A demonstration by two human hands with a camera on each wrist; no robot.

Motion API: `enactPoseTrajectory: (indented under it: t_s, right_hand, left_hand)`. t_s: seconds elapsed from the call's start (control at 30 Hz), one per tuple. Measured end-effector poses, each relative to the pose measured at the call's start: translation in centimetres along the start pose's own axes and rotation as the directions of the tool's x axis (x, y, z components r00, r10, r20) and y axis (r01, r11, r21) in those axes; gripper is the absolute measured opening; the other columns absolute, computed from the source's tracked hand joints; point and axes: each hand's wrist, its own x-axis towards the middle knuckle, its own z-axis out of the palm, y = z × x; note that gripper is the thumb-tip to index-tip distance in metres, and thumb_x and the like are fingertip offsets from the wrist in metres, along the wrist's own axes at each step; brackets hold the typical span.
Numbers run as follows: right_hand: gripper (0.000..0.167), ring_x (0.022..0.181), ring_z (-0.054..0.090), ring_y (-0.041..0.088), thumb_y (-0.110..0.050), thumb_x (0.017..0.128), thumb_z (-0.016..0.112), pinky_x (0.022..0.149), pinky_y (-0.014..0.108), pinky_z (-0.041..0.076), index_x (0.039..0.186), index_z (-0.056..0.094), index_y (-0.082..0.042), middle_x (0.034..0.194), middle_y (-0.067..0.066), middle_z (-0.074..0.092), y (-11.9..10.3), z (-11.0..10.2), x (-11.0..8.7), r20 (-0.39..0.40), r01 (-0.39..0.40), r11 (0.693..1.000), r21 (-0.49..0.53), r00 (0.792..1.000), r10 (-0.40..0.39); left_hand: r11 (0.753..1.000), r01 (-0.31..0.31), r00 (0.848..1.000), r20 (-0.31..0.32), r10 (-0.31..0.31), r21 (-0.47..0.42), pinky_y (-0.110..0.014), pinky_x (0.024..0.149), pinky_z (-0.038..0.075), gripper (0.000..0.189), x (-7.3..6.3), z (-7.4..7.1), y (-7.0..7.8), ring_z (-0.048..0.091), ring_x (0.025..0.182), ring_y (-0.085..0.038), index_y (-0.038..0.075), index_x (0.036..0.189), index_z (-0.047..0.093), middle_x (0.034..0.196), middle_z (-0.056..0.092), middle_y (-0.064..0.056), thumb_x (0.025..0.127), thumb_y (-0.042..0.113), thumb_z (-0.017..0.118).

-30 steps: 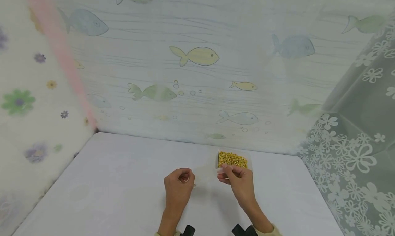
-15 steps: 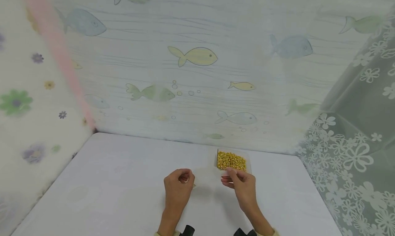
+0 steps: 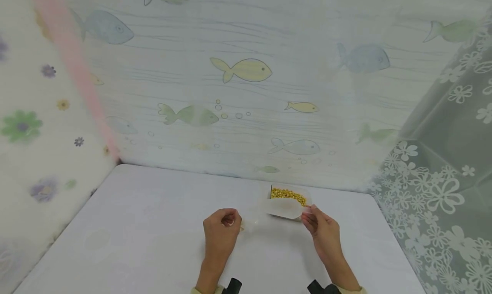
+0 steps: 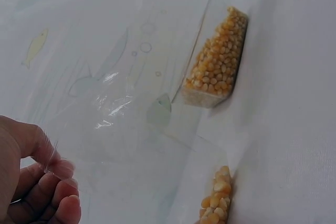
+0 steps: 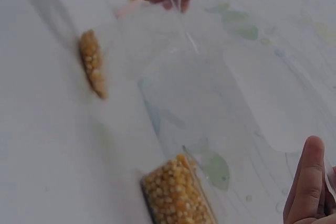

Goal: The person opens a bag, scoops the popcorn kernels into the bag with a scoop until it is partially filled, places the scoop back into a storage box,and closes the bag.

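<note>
My left hand (image 3: 223, 230) pinches the edge of a clear plastic bag (image 4: 113, 103) between thumb and fingertips. A small heap of corn kernels (image 4: 216, 198) shows low in the bag. My right hand (image 3: 323, 230) grips the short handle of a whitish translucent scoop (image 3: 285, 208) at its right end. Seen from the head, the scoop overlaps the near part of a clear rectangular container (image 4: 197, 51) of yellow corn kernels (image 3: 288, 194). In the right wrist view the scoop is a pale blurred shape, with the right hand's fingers (image 5: 310, 182) at the lower right.
A white-covered table (image 3: 153, 217) lies under both hands. Behind it hangs a curtain (image 3: 246, 131) printed with fish. Flowered sheets close in the left side (image 3: 46, 157) and the right side (image 3: 442, 191).
My right hand has moved to the right, and the scoop, earlier mostly hidden, now shows broadly in front of the corn container. The left hand has stayed in place.
</note>
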Motion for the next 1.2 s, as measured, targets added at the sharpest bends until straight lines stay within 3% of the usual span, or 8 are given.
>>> enactPoseTrajectory:
  t_s: [0.17,0.27,0.43,0.57,0.73,1.03,1.1,1.2]
  right_hand:
    - [0.03,0.08,0.071,0.005,-0.02,0.105,0.057,0.082,0.016,0.056,0.083,0.076,-0.015,0.079,-0.003,0.074,-0.2,-2.2,1.9,-0.037,-0.033,0.993,0.112,0.999,0.038]
    - [0.029,0.079,0.072,0.005,-0.018,0.105,0.057,0.082,0.017,0.057,0.082,0.076,-0.015,0.079,-0.003,0.074,-0.2,-3.4,3.0,-0.094,-0.016,0.993,0.115,0.995,0.027]
    - [0.02,0.079,0.073,0.007,-0.019,0.102,0.062,0.08,0.021,0.058,0.088,0.074,-0.013,0.079,-0.003,0.074,0.1,-4.8,4.4,-0.182,0.09,0.996,-0.006,0.979,-0.09]
    - [0.022,0.076,0.074,0.006,-0.023,0.101,0.063,0.076,0.022,0.059,0.105,0.069,-0.002,0.077,-0.004,0.074,0.2,-5.3,4.9,-0.222,0.161,0.976,-0.144,0.956,-0.19]
    - [0.04,0.07,0.073,0.003,-0.023,0.102,0.063,0.071,0.021,0.059,0.119,0.062,0.014,0.074,-0.008,0.073,0.3,-5.3,4.9,-0.217,0.235,0.929,-0.286,0.928,-0.301]
    - [0.026,0.064,0.071,0.003,-0.009,0.1,0.063,0.064,0.021,0.059,0.107,0.07,0.015,0.073,-0.007,0.072,0.0,-4.2,4.2,-0.128,0.431,0.774,-0.464,0.831,-0.541]
    - [0.024,0.063,0.071,0.003,-0.006,0.099,0.063,0.062,0.021,0.059,0.107,0.07,0.016,0.074,-0.002,0.074,-0.2,-4.0,4.0,-0.108,0.457,0.754,-0.472,0.819,-0.564]
    - [0.023,0.062,0.071,0.003,-0.004,0.098,0.063,0.061,0.021,0.059,0.106,0.07,0.017,0.076,0.007,0.075,-0.2,-3.7,4.0,-0.086,0.463,0.745,-0.481,0.82,-0.565]
  left_hand:
    - [1.0,0.013,1.0,0.011,-0.013,-0.004,-0.026,0.055,0.053,0.012,0.1,-0.2,0.2,0.059,0.06,-0.008,0.001,0.08,0.075,0.066,0.068,-0.001,0.077,-0.011,0.074]
    - [1.0,0.013,1.0,0.019,-0.013,-0.003,-0.025,0.054,0.053,0.012,0.2,-0.2,0.2,0.058,0.059,-0.007,0.001,0.079,0.075,0.066,0.068,-0.001,0.077,-0.011,0.074]
    - [1.0,0.031,0.999,0.04,-0.031,0.002,-0.024,0.055,0.053,0.012,0.3,-0.3,0.2,0.058,0.059,-0.007,0.002,0.078,0.075,0.066,0.068,0.0,0.077,-0.01,0.073]
    - [0.999,0.054,0.997,0.059,-0.053,0.0,-0.024,0.056,0.053,0.012,0.3,-0.4,0.3,0.059,0.06,-0.007,0.001,0.079,0.075,0.067,0.068,0.0,0.078,-0.01,0.073]
    - [0.998,0.066,0.996,0.066,-0.066,0.001,-0.024,0.056,0.053,0.011,0.0,-0.4,0.3,0.059,0.061,-0.007,0.0,0.079,0.075,0.067,0.068,0.0,0.078,-0.011,0.072]
    - [0.997,0.072,0.996,0.06,-0.072,0.009,-0.023,0.056,0.053,0.014,0.0,-0.3,0.1,0.059,0.061,-0.006,0.002,0.079,0.075,0.067,0.069,0.001,0.077,-0.012,0.072]
    - [0.997,0.079,0.995,0.066,-0.08,0.009,-0.023,0.057,0.053,0.013,0.1,-0.3,0.1,0.06,0.061,-0.006,0.001,0.08,0.075,0.068,0.069,0.001,0.078,-0.011,0.072]
    - [0.995,0.098,0.992,0.073,-0.098,0.008,-0.022,0.058,0.053,0.011,0.1,-0.3,0.2,0.06,0.062,-0.006,0.0,0.08,0.076,0.068,0.069,0.001,0.079,-0.01,0.072]
